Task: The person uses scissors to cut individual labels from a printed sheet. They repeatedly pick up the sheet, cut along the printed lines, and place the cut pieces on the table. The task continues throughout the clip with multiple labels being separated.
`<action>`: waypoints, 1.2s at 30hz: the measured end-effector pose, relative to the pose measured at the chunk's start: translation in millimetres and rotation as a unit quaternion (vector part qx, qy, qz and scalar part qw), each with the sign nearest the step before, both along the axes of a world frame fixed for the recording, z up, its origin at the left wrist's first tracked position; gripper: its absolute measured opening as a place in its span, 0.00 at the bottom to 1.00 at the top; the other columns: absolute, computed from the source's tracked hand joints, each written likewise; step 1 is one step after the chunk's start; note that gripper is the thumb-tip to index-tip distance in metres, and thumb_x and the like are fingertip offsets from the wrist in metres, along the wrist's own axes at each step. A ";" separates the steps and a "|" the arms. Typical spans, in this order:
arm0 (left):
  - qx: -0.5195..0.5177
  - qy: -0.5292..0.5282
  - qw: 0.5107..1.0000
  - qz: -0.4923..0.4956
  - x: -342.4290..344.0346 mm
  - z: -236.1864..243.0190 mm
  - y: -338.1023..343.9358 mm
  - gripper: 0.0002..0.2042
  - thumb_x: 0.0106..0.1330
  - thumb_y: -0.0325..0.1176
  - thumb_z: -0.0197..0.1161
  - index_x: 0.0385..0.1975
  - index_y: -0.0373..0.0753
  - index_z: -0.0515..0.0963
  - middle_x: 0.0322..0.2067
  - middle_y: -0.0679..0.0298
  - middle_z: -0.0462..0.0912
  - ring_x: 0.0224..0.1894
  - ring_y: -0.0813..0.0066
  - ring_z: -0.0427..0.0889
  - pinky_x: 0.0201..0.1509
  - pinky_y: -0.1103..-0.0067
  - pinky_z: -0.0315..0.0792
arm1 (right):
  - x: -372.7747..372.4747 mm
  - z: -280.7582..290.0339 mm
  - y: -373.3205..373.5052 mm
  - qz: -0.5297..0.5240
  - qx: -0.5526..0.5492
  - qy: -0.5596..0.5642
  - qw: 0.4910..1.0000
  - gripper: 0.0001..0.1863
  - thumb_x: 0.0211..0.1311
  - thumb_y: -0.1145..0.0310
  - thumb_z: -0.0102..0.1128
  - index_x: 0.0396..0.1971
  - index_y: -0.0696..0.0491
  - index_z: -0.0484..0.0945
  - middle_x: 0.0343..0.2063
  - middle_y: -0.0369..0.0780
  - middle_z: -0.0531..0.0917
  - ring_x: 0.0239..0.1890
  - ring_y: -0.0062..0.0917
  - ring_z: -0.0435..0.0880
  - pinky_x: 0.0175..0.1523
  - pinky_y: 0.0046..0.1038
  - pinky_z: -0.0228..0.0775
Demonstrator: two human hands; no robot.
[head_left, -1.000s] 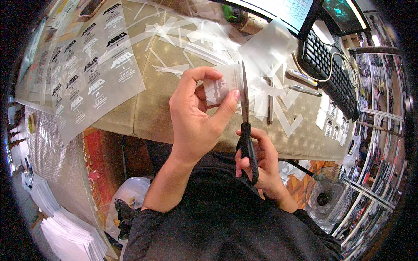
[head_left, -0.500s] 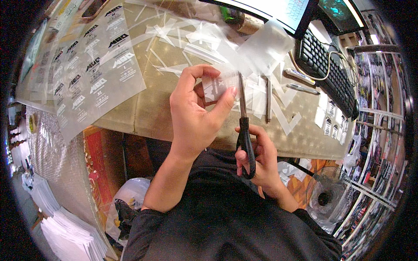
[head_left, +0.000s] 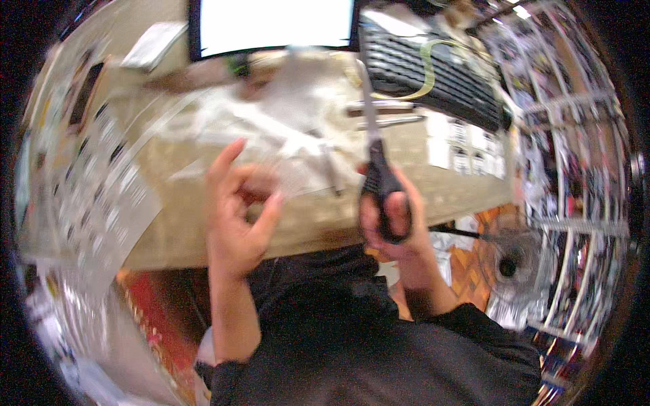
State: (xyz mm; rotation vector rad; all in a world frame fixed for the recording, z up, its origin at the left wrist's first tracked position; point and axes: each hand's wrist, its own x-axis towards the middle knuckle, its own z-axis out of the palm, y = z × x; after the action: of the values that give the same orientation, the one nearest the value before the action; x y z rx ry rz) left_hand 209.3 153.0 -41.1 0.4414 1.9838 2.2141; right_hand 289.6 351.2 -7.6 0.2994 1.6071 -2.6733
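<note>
Far left, a printed translucent sheet (head_left: 132, 196) on the table (head_left: 186, 233). Next, my left hand (head_left: 235, 213), thumb and fingers curled with a gap between (too blurred to tell whether I pinch anything). Beyond it, pale scraps (head_left: 298, 135). My right hand (head_left: 408, 249) is closed around the black-handled scissors (head_left: 378, 159), blades pointing away from me. Further right, small labels (head_left: 467, 145) in rows.

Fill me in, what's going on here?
A person holds black-handled scissors in the right hand, blades pointing away from the body. The left hand is raised with its fingers curled; blur hides whether it holds anything. Translucent offcuts litter the table, with a printed translucent sheet at left.
</note>
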 end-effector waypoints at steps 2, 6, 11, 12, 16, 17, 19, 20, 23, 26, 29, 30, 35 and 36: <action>-0.070 0.037 0.997 -0.018 6.6 1.0 1.7 0.29 0.51 0.17 0.60 0.56 0.36 0.63 0.32 0.63 0.80 0.33 0.80 0.78 0.38 0.83 0.73 | -15.3 6.5 -2.2 -0.052 0.070 -0.050 0.995 0.31 0.48 0.73 0.66 0.53 0.53 0.63 0.25 0.42 0.80 0.14 0.20 0.75 0.18 0.18 0.65; -0.150 0.073 0.985 -0.053 10.4 12.5 7.3 0.32 0.47 0.16 0.61 0.57 0.38 0.64 0.28 0.59 0.81 0.29 0.79 0.79 0.36 0.81 0.74 | -17.8 -1.5 -5.9 0.024 0.220 -0.021 0.975 0.35 0.43 0.77 0.70 0.53 0.53 0.64 0.33 0.41 0.81 0.35 0.20 0.79 0.40 0.22 0.72; -0.174 0.059 0.981 -0.069 13.4 16.0 11.9 0.33 0.45 0.20 0.65 0.57 0.37 0.64 0.27 0.59 0.81 0.29 0.77 0.79 0.37 0.80 0.74 | -7.9 -3.2 0.5 -0.029 0.335 0.000 0.942 0.28 0.45 0.80 0.64 0.50 0.53 0.68 0.29 0.37 0.80 0.32 0.18 0.79 0.35 0.20 0.70; -0.144 0.075 0.984 -0.070 14.9 16.1 12.0 0.33 0.46 0.24 0.68 0.56 0.36 0.65 0.29 0.60 0.80 0.30 0.76 0.78 0.38 0.80 0.73 | -8.0 -10.4 11.0 -0.069 0.325 0.003 0.943 0.27 0.45 0.80 0.62 0.50 0.53 0.69 0.29 0.38 0.80 0.31 0.19 0.79 0.35 0.21 0.70; -0.135 0.110 0.983 -0.055 14.7 11.6 16.3 0.29 0.49 0.26 0.68 0.54 0.36 0.68 0.31 0.61 0.79 0.32 0.75 0.77 0.39 0.80 0.71 | 2.3 11.6 123.7 -0.319 0.329 -0.021 0.889 0.26 0.48 0.83 0.57 0.50 0.52 0.68 0.29 0.41 0.83 0.26 0.20 0.80 0.26 0.19 0.69; -0.128 0.103 0.985 -0.053 14.5 10.5 19.5 0.28 0.49 0.26 0.67 0.53 0.36 0.68 0.32 0.60 0.78 0.32 0.75 0.76 0.39 0.80 0.71 | 10.7 27.1 158.3 -0.354 0.404 -0.039 0.842 0.25 0.48 0.84 0.58 0.49 0.55 0.68 0.29 0.42 0.83 0.24 0.19 0.80 0.22 0.18 0.67; -0.141 0.101 0.984 -0.034 14.5 12.3 15.1 0.25 0.50 0.25 0.67 0.51 0.35 0.70 0.32 0.61 0.78 0.33 0.75 0.76 0.40 0.80 0.71 | 19.0 16.4 226.5 -0.380 0.429 -0.031 0.819 0.28 0.45 0.76 0.68 0.49 0.60 0.67 0.25 0.41 0.81 0.19 0.18 0.77 0.21 0.17 0.65; -0.141 0.102 0.984 -0.031 14.4 12.7 15.3 0.24 0.50 0.25 0.66 0.50 0.35 0.71 0.31 0.61 0.78 0.32 0.76 0.76 0.39 0.80 0.71 | 23.4 10.3 256.4 -0.378 0.474 -0.046 0.794 0.30 0.43 0.73 0.70 0.49 0.61 0.67 0.23 0.39 0.80 0.18 0.17 0.76 0.21 0.17 0.64; -0.157 0.104 0.982 -0.029 14.6 13.4 15.7 0.22 0.50 0.24 0.65 0.48 0.35 0.72 0.31 0.61 0.77 0.31 0.77 0.75 0.38 0.81 0.70 | 25.9 1.6 300.6 -0.360 0.487 -0.106 0.788 0.30 0.41 0.70 0.72 0.47 0.61 0.70 0.23 0.40 0.81 0.21 0.18 0.77 0.24 0.19 0.67; -0.154 0.104 0.982 -0.031 13.6 10.8 8.7 0.21 0.50 0.23 0.65 0.47 0.34 0.72 0.30 0.62 0.77 0.30 0.79 0.75 0.35 0.82 0.70 | 20.9 -15.2 330.6 -0.332 0.620 -0.159 0.693 0.30 0.40 0.68 0.72 0.47 0.59 0.71 0.25 0.41 0.82 0.24 0.22 0.79 0.29 0.23 0.70; -0.161 0.095 0.982 -0.012 13.4 14.7 5.0 0.20 0.49 0.22 0.65 0.45 0.35 0.73 0.29 0.63 0.77 0.28 0.80 0.75 0.31 0.84 0.69 | 12.0 -19.4 314.9 -0.319 0.690 -0.126 0.637 0.29 0.41 0.68 0.70 0.47 0.56 0.73 0.33 0.46 0.82 0.34 0.29 0.82 0.40 0.26 0.71; -0.156 0.094 0.983 -0.013 12.4 16.2 7.0 0.20 0.49 0.22 0.65 0.45 0.36 0.73 0.29 0.63 0.77 0.27 0.80 0.75 0.30 0.84 0.69 | 14.7 -22.4 319.0 -0.306 0.757 -0.132 0.562 0.27 0.43 0.68 0.68 0.48 0.55 0.72 0.34 0.46 0.82 0.36 0.32 0.82 0.42 0.30 0.71; -0.135 0.110 0.985 0.010 9.5 14.7 4.9 0.18 0.50 0.23 0.65 0.43 0.37 0.74 0.26 0.65 0.77 0.26 0.80 0.75 0.29 0.83 0.69 | 7.5 -2.7 288.8 -0.282 0.816 -0.175 0.473 0.25 0.45 0.68 0.66 0.47 0.52 0.72 0.32 0.44 0.82 0.35 0.35 0.81 0.41 0.33 0.70; -0.121 0.108 0.987 0.015 9.1 12.8 2.9 0.17 0.50 0.23 0.64 0.42 0.37 0.74 0.25 0.65 0.77 0.26 0.80 0.75 0.30 0.83 0.69 | 5.9 -0.5 287.0 -0.279 0.816 -0.190 0.470 0.26 0.45 0.68 0.66 0.48 0.52 0.72 0.31 0.44 0.82 0.34 0.36 0.81 0.41 0.34 0.70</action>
State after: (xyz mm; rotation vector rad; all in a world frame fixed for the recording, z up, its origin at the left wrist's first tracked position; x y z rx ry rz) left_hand 218.4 155.8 -28.3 0.6448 2.3482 1.9773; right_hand 295.5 638.2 -8.1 1.2941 3.3338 0.1280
